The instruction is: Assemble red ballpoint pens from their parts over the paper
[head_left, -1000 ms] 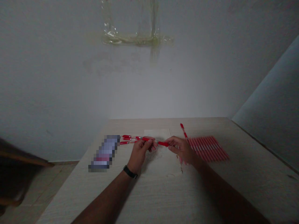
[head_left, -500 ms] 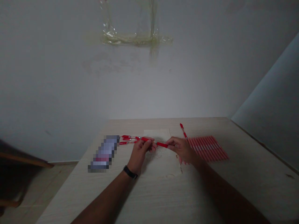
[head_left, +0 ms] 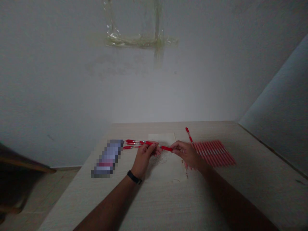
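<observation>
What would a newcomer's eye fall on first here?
Probably the neat row of red pens on the table, to the right of the right hand. Next, the middle, where the left hand holds a red pen and the right hand pinches a short red piece. Higher up, shiny tape clings to the wall.

Here the head camera is looking forward and down across the table [head_left: 154, 205] from its near side, sitting well above the top; it's catching the left hand [head_left: 144, 156] and right hand [head_left: 186, 152] from behind at middling range, below centre, while the wall [head_left: 173, 93] is facing it squarely, filling the upper half.
</observation>
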Demonstrator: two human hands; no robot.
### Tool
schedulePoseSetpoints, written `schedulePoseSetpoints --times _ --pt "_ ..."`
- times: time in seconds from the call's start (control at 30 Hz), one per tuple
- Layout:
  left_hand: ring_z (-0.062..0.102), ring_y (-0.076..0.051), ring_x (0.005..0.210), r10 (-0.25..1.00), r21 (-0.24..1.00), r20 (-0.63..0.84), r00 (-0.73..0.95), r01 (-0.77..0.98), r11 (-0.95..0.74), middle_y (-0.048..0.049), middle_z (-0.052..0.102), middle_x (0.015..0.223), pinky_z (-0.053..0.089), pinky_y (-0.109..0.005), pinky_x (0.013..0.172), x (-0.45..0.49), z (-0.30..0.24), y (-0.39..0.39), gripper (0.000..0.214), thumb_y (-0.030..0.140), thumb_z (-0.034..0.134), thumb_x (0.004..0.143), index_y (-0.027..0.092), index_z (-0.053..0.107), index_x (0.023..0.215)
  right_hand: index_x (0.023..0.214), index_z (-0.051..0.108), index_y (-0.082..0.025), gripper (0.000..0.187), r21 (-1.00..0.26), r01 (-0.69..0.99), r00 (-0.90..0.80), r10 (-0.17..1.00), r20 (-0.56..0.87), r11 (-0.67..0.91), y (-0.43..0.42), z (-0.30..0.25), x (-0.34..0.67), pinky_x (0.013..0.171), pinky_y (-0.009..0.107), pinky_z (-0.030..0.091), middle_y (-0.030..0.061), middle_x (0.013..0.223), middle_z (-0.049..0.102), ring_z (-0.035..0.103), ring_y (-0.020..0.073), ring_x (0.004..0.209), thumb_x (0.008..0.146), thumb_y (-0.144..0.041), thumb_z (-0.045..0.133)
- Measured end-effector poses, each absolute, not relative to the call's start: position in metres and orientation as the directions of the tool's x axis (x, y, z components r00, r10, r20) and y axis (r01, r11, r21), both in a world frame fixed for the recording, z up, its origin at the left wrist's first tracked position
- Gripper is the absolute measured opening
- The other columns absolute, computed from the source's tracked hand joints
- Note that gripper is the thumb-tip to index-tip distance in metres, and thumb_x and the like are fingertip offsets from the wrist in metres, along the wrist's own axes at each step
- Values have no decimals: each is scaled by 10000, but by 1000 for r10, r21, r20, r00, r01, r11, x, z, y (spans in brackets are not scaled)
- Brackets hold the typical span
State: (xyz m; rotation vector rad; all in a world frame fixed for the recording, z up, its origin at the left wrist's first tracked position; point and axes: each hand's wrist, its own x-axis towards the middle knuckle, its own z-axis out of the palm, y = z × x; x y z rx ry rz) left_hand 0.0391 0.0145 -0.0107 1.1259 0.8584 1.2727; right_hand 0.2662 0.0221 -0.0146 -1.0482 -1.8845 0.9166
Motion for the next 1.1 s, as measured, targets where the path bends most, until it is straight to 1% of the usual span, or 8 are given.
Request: schedulePoseSetpoints --times 0.23,0.37,0.47,0.63,0.77,0.93,1.0,1.1 --pt "653 -159 696 983 964 84 164 -262 -39 -88 740 832 480 -265 650 39 -12 15 332 424 672 859 120 687 990 958 655 -191 99 -845 349 -346 894 285 405 20 -15 266 730 269 466 18 858 673 616 156 804 908 -239 584" --pt "645 -160 689 985 970 115 131 -230 -83 -86 739 833 467 -264 636 37 -11 17 325 423 679 854 123 705 976 1041 644 -208 148 -856 339 -339 899 276 391 14 -7 265 737 280 476 19 882 677 624 159 809 918 -270 588" --pt "634 -155 693 984 972 111 139 -220 -78 -83 733 838 459 -261 636 37 -10 18 331 414 687 847 120 713 996 1039 648 -209 161 -863 337 -333 905 266 377 14 -7 266 709 278 473 20 887 673 619 158 789 903 -287 611" --pt "614 -142 694 988 958 87 130 -284 -47 -73 720 831 459 -254 645 36 -9 18 315 373 709 832 113 710 1009 925 632 -200 125 -898 302 -260 934 245 319 25 -17 272 676 275 470 9 822 660 618 155 747 900 -319 600" --pt "603 -132 667 995 944 67 78 -328 -38 -64 718 795 452 -243 632 36 -8 18 272 341 733 808 114 701 954 979 633 -204 153 -908 250 -227 932 281 335 28 -22 275 716 285 481 14 848 660 632 164 800 888 -326 616" --pt "617 -142 691 983 948 73 169 -316 -16 -72 727 818 459 -252 652 37 -9 15 234 311 737 808 125 684 940 1072 644 -236 226 -912 281 -283 934 220 300 23 -21 269 655 289 489 14 876 666 623 148 700 880 -352 625" --pt "622 -148 702 977 951 81 200 -309 -15 -70 726 829 463 -258 661 38 -8 13 224 305 737 810 133 680 941 1057 645 -243 210 -915 292 -279 940 198 279 22 -22 269 625 291 484 5 846 666 605 138 643 892 -366 604" --pt "632 -158 721 964 950 81 252 -312 2 -87 728 866 471 -269 676 37 -6 10 243 337 710 836 131 688 963 999 646 -228 172 -920 270 -251 943 217 284 26 -24 272 644 293 477 6 833 674 609 149 680 883 -349 607"
